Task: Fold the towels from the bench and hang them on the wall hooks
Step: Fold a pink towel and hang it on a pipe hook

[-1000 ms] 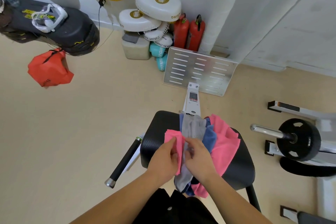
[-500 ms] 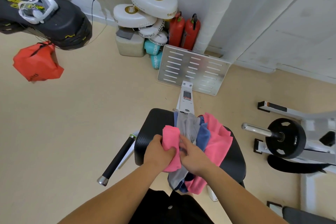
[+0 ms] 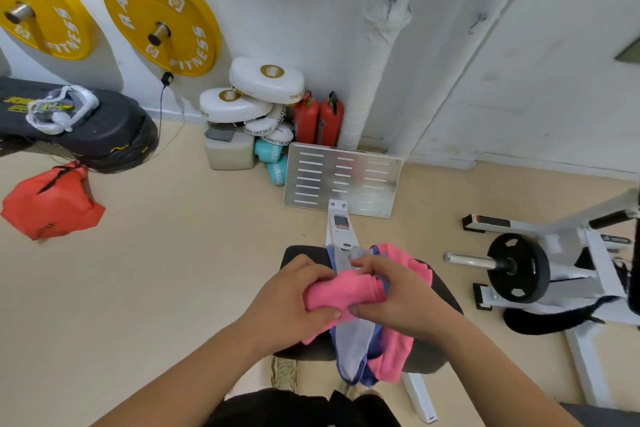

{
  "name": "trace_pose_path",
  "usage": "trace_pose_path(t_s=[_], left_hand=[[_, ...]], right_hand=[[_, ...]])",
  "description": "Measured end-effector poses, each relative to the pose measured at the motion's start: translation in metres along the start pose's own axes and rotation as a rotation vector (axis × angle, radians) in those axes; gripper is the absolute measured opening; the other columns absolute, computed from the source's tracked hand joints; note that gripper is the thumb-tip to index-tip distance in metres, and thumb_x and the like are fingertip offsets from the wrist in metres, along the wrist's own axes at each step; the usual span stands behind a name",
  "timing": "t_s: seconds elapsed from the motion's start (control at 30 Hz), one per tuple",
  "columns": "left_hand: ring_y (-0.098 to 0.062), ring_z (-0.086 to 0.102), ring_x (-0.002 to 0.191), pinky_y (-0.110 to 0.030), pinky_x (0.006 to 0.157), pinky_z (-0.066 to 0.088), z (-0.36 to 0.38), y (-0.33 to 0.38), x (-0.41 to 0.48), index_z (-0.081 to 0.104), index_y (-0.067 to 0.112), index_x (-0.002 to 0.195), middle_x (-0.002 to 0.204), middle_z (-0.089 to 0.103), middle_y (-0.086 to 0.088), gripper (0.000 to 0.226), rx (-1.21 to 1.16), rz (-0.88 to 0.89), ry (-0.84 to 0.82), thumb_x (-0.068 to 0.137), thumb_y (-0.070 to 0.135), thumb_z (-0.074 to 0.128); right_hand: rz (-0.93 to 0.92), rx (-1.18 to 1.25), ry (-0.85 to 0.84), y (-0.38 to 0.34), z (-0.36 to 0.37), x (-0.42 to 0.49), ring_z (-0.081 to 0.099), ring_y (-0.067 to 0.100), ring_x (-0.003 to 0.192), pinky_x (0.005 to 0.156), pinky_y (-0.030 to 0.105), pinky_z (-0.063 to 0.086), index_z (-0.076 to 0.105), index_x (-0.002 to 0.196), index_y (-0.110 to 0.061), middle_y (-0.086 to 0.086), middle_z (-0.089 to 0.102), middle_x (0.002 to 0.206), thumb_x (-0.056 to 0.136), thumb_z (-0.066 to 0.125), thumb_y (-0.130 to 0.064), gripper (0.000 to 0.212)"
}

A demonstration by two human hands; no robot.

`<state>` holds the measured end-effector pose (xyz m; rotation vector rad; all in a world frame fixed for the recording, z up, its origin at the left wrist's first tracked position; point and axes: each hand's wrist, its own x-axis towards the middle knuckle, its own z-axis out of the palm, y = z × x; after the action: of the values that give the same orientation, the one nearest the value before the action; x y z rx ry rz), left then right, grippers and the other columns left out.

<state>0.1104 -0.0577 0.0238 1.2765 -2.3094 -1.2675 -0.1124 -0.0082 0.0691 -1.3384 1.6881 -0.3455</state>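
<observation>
slippage: left hand (image 3: 287,300), right hand (image 3: 398,303) grip pink towel (image 3: 343,288); lifting may drag grey towel (image 3: 353,340) at six o'clock off the bench (image 3: 445,295).

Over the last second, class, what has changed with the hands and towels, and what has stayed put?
The small pink towel, lying lengthwise on the pile before, is now folded shorter and turned crosswise, gripped at its ends by the left hand and right hand. The grey towel, blue towel and big pink towel stayed draped over the bench.

Bare forearms (image 3: 194,374), black garment (image 3: 301,407) (shirt or shorts unclear), tan shoe (image 3: 284,371).
</observation>
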Motion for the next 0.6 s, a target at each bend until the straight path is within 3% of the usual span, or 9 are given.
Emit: trace_pose_path(t_s=[0.07, 0.17, 0.3, 0.47, 0.6], left_hand=[[-0.002, 0.061, 0.093, -0.024, 0.078, 0.054, -0.01, 0.008, -0.016, 0.064, 0.037, 0.11, 0.101, 0.061, 0.016, 0.046, -0.067, -0.082, -0.023, 0.07, 0.053, 0.082], [-0.004, 0.068, 0.086, -0.022, 0.069, 0.057, -0.017, 0.022, -0.042, 0.065, 0.028, 0.105, 0.101, 0.07, 0.003, 0.042, -0.354, -0.238, -0.072, 0.073, 0.037, 0.089], [-0.014, 0.072, 0.095, -0.027, 0.076, 0.058, -0.023, 0.036, -0.079, 0.066, 0.019, 0.113, 0.107, 0.071, -0.006, 0.045, -0.696, -0.327, -0.046, 0.074, 0.016, 0.09], [-0.024, 0.071, 0.108, -0.041, 0.094, 0.059, -0.018, 0.044, -0.115, 0.068, 0.023, 0.12, 0.115, 0.073, -0.006, 0.051, -0.785, -0.317, 0.079, 0.072, 0.018, 0.085], [-0.018, 0.072, 0.107, -0.041, 0.096, 0.058, -0.021, 0.043, -0.141, 0.069, 0.023, 0.119, 0.114, 0.076, -0.001, 0.033, -0.71, -0.335, 0.193, 0.088, 0.02, 0.079]], right_hand=[[0.037, 0.145, -0.015, -0.004, 0.001, -0.019, 0.061, -0.003, 0.112, 0.096, 0.026, 0.056, 0.064, 0.119, -0.031, -0.019, 0.062, 0.125, 0.072, 0.086, -0.028, 0.051], [0.037, 0.329, 0.01, -0.008, 0.004, -0.041, 0.07, 0.009, 0.087, 0.081, 0.029, 0.06, 0.064, 0.107, -0.014, 0.003, 0.069, 0.096, 0.078, 0.086, -0.015, 0.037], [0.06, 0.548, -0.019, -0.005, 0.009, -0.062, 0.074, 0.021, 0.1, 0.089, 0.038, 0.062, 0.062, 0.118, -0.015, 0.01, 0.073, 0.111, 0.078, 0.088, -0.026, 0.049], [0.119, 0.673, -0.155, 0.004, 0.026, -0.079, 0.075, 0.034, 0.101, 0.092, 0.049, 0.06, 0.056, 0.132, -0.012, 0.017, 0.074, 0.116, 0.081, 0.081, -0.047, 0.067], [0.218, 0.762, -0.245, 0.001, 0.052, -0.093, 0.075, 0.042, 0.088, 0.099, 0.061, 0.054, 0.056, 0.13, -0.017, 0.022, 0.075, 0.095, 0.086, 0.067, -0.062, 0.064]])
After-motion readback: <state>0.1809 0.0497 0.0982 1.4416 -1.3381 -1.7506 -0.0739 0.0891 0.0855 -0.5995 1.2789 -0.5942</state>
